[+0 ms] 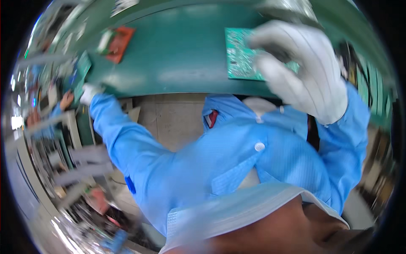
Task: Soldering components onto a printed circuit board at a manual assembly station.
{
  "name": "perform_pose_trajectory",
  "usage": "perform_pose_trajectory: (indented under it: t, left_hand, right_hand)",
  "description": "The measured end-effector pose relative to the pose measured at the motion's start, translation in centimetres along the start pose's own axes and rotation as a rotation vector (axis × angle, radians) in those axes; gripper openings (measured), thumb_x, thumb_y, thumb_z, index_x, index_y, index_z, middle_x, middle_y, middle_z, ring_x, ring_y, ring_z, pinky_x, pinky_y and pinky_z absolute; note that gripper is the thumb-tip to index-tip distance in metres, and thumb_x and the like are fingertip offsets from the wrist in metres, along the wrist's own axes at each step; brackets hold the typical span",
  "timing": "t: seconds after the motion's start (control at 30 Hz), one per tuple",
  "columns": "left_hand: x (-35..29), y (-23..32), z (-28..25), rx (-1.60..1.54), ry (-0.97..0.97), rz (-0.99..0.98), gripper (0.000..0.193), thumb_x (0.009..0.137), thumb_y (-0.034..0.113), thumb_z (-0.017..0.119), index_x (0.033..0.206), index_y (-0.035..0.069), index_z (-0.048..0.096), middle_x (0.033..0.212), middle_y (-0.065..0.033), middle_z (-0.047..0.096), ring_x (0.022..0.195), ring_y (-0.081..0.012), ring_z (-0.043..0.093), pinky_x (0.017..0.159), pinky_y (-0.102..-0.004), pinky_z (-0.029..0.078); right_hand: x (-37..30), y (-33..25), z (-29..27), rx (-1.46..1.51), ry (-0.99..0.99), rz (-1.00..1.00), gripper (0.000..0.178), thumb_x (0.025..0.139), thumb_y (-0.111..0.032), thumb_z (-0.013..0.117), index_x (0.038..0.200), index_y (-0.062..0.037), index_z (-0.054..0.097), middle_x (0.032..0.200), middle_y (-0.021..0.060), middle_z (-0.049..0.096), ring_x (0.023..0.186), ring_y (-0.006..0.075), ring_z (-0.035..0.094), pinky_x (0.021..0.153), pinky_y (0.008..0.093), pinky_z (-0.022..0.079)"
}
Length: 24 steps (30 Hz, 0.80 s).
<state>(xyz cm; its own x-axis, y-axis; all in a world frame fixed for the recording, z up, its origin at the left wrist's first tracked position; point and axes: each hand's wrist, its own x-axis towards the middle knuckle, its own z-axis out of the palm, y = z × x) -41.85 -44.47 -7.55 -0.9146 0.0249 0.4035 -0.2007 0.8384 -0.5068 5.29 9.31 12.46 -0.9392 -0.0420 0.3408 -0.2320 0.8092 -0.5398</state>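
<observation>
My right hand [302, 70], in a white glove, hovers over the right part of a green circuit board [243, 59] on the green table. Its thumb and fingers are curved and apart, with nothing visible held between them. They hide part of the board. My left hand [89, 94], also in a white glove, is stretched out to the table's left end. It is at the lower end of a slanted, blurred green panel [84, 64], which looks like another circuit board. The fingers are too small and smeared to show whether they grip it.
An orange-red piece [122, 43] with a green and white part lies at the table's far left. Another person's bare hand [67, 100] is close to my left hand. Several green boards [372, 86] stand upright at right. A shiny, clear wrapped item [292, 9] is at the back right.
</observation>
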Motion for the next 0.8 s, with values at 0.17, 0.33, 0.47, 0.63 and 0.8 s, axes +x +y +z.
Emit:
perform_pose_trajectory:
  t: [0.17, 0.33, 0.47, 0.63, 0.8]
  left_hand:
    - [5.3, -1.2, 4.7, -0.576, -0.120, -0.321, 0.037, 0.086, 0.025, 0.065, 0.120, 0.012, 0.056, 0.116, -0.0137, 0.064, 0.110, -0.0294, 0.061, 0.084, -0.0369, 0.052]
    - [6.3, 0.4, 4.0, -0.728, -0.095, -0.403, 0.036, 0.086, 0.022, 0.065, 0.119, 0.010, 0.056, 0.114, -0.0141, 0.063, 0.107, -0.0288, 0.062, 0.082, -0.0362, 0.052]
    - [7.0, 1.1, 2.8, -0.771, -0.079, -0.406, 0.035, 0.086, 0.020, 0.065, 0.118, 0.009, 0.056, 0.113, -0.0144, 0.063, 0.105, -0.0283, 0.062, 0.079, -0.0356, 0.053]
    - [8.0, 2.3, 3.0, -0.817, -0.079, -0.399, 0.034, 0.086, 0.018, 0.065, 0.117, 0.007, 0.056, 0.112, -0.0148, 0.062, 0.102, -0.0276, 0.063, 0.076, -0.0348, 0.053]
    - [9.1, 3.0, 3.1, -0.849, -0.064, -0.408, 0.033, 0.086, 0.015, 0.065, 0.116, 0.006, 0.056, 0.111, -0.0152, 0.061, 0.100, -0.0270, 0.064, 0.073, -0.0341, 0.054]
  right_hand:
    - [0.6, -2.6, -0.2, -0.001, -0.122, 0.075, 0.027, 0.075, -0.013, 0.065, 0.099, 0.0009, 0.064, 0.089, 0.0141, 0.066, 0.077, 0.0262, 0.065, 0.072, 0.0346, 0.052]
    - [0.8, -2.6, -0.4, -0.012, -0.145, 0.172, 0.032, 0.072, -0.016, 0.070, 0.099, -0.0009, 0.065, 0.088, 0.0125, 0.066, 0.077, 0.0255, 0.066, 0.071, 0.0341, 0.052]
    - [0.7, -3.3, -0.3, 0.006, -0.113, 0.173, 0.036, 0.069, -0.020, 0.074, 0.100, -0.0023, 0.066, 0.087, 0.0112, 0.067, 0.077, 0.0250, 0.066, 0.071, 0.0337, 0.053]
    - [-0.8, -2.3, 0.1, -0.013, 0.001, 0.181, 0.041, 0.066, -0.023, 0.079, 0.100, -0.0041, 0.067, 0.086, 0.0096, 0.068, 0.078, 0.0244, 0.067, 0.070, 0.0333, 0.053]
    - [-5.8, 4.2, 2.4, -0.560, 0.119, 0.424, 0.059, 0.065, -0.037, 0.080, 0.115, -0.0121, 0.060, 0.111, 0.0129, 0.061, 0.099, 0.0299, 0.061, 0.081, 0.0390, 0.051]
